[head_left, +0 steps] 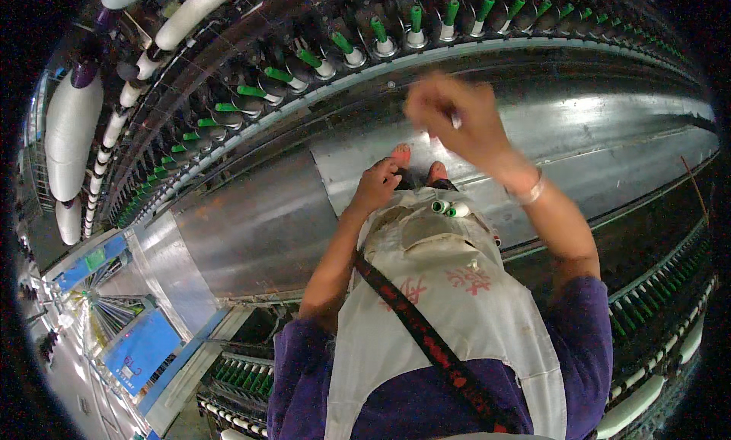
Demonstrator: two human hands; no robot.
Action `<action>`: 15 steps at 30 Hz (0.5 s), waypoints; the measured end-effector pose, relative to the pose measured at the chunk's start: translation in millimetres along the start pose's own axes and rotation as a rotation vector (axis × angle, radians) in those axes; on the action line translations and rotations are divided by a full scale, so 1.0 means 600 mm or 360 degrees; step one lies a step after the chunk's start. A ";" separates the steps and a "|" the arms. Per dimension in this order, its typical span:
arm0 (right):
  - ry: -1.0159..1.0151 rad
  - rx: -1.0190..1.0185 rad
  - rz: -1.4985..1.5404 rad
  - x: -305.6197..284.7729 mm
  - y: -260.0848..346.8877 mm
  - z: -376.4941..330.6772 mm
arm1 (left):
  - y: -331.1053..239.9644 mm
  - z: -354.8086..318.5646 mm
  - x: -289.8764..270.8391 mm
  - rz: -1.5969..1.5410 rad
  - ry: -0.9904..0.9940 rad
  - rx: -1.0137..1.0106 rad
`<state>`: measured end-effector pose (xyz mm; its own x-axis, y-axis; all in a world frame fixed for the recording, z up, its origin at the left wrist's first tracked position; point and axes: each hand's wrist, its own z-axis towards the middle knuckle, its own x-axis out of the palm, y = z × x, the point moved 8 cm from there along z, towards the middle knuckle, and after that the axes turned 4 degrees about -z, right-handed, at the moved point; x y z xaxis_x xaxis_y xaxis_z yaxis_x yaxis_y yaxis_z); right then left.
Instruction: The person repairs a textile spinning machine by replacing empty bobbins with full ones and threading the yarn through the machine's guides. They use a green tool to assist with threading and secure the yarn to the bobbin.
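My right hand [457, 116] is raised in front of the spinning frame, blurred by motion. Its fingers are curled in as if pinching, and a small white speck shows by them, too smeared to name. My left hand [376, 185] hangs beside the apron at waist height, fingers loosely bent and partly apart, with nothing visible in it. Two bobbins with green tube ends [459, 210] stick out of the pocket of my white apron [449, 288]. Beyond the hands runs a curved row of green-topped bobbins [416, 27] with white yarn low on them, upright on the frame.
Large white roving packages [74, 139] hang at the upper left. A second machine with green bobbins [647, 291] stands close behind on the right. The grey metal floor [251, 219] forms a narrow aisle between. Blue panels [143, 350] stand at the lower left.
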<state>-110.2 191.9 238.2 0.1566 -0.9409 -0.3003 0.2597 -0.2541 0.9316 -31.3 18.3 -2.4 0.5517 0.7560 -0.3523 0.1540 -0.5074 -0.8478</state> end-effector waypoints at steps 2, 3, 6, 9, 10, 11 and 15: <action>-0.0561 -0.0924 -0.0713 -0.012 0.061 0.082 | 0.019 -0.009 0.011 -0.0098 0.0043 -0.0099; -0.0719 -0.1214 -0.0937 -0.008 0.072 0.123 | 0.028 -0.013 0.016 -0.0143 0.0066 -0.0145; -0.1000 -0.1083 -0.1778 0.017 0.051 0.226 | 0.047 -0.038 0.027 -0.0310 0.0023 -0.0171; -0.1157 -0.1290 -0.1722 0.028 0.049 0.255 | 0.071 -0.067 0.031 -0.0273 -0.0054 -0.0142; -0.1164 -0.1368 -0.1682 0.034 0.052 0.260 | 0.085 -0.079 0.031 -0.0268 -0.0088 -0.0187; -0.1175 -0.1450 -0.1641 0.039 0.056 0.264 | 0.097 -0.091 0.029 -0.0271 -0.0125 -0.0200; -0.1200 -0.1576 -0.1623 0.050 0.065 0.282 | 0.150 -0.125 0.025 -0.0365 -0.0181 -0.0358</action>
<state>-257.0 116.2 300.0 -0.8632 -0.4447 -0.2391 0.4876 -0.8572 -0.1659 52.2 -47.1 -54.4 0.3886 0.8958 -0.2156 0.4472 -0.3880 -0.8059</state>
